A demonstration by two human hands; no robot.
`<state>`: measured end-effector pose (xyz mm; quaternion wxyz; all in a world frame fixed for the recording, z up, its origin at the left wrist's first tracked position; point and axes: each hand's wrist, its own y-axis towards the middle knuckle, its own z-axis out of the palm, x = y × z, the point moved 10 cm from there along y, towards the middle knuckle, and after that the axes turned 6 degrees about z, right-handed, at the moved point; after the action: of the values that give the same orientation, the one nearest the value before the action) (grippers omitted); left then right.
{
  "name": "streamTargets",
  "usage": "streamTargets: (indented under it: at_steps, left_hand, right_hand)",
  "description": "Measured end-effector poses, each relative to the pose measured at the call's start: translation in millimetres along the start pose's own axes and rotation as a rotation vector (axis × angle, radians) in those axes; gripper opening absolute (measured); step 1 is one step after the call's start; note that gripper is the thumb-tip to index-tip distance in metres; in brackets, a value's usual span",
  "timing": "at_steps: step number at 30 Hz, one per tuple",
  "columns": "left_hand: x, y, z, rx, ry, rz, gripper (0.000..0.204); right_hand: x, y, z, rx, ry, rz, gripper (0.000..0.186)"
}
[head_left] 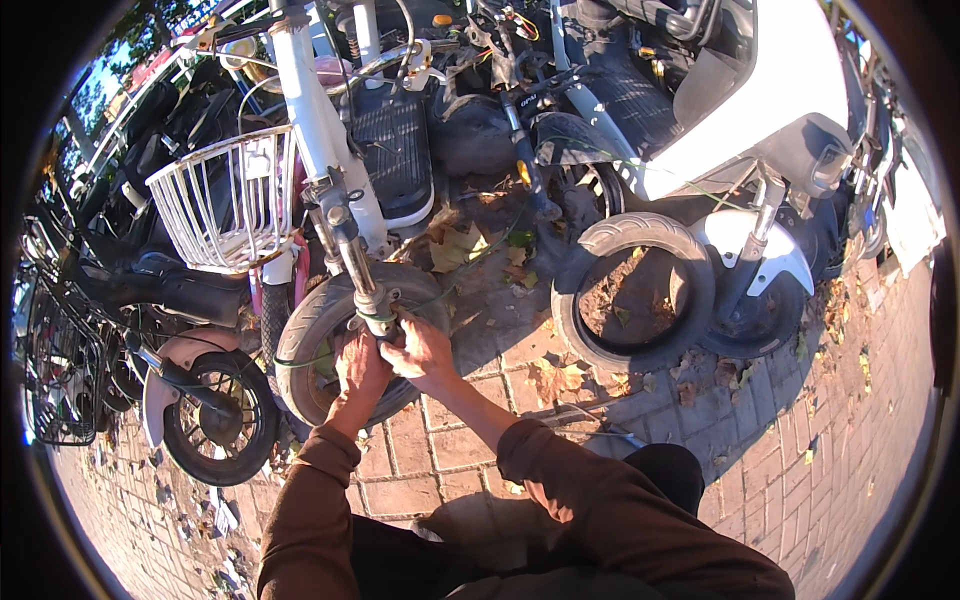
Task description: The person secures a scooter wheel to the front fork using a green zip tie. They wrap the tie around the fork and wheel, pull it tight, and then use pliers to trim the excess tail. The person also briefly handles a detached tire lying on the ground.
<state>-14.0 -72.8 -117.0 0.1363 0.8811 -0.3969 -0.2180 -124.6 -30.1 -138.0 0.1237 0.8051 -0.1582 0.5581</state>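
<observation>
Both of my hands are at the lower end of a scooter's metal front fork leg (362, 272), which slants down from a white frame tube (302, 95). My left hand (362, 370) is closed just below the fork's end; what its fingers hold is hidden. My right hand (424, 352) is closed around the end of the fork leg from the right, thumb toward the left hand. Behind them is a worn tyre (300, 335), partly covered by my hands. A thin green cord (292, 363) crosses the tyre at hand height.
A loose tyre (577, 310) lies on the brick paving (400, 495) at right, beside a small wheel with a white fender (795, 262). At left are a white wire basket (215, 205) and a pink-fendered wheel (262, 425). Scooters crowd the back; dry leaves (552, 378) litter the ground.
</observation>
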Motion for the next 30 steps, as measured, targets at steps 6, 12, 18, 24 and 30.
streamTargets:
  at_steps: [6,12,18,24,30]
  left_hand:
    - [-13.0,-3.8,-1.0,0.118,0.355,0.028,0.061]
    - [-27.1,-12.4,-9.4,0.085,0.367,0.046,0.059]
    - [-23.2,-10.8,-11.7,0.015,0.338,0.019,0.048]
    - [-21.5,-14.4,-7.9,-0.002,0.364,0.084,0.052]
    - [-20.3,-15.0,-11.9,-0.056,0.338,0.063,0.037]
  right_hand:
    - [3.1,-1.9,-3.7,-0.061,-0.141,-0.035,0.043]
    - [33.7,-6.0,-7.8,-0.185,-0.119,-0.262,0.052]
    - [19.0,-2.0,1.6,-0.118,-0.108,-0.006,0.046]
    - [16.3,-2.1,0.8,-0.259,-0.114,-0.010,0.046]
    - [17.1,-5.2,2.8,-0.307,-0.122,-0.055,0.048]
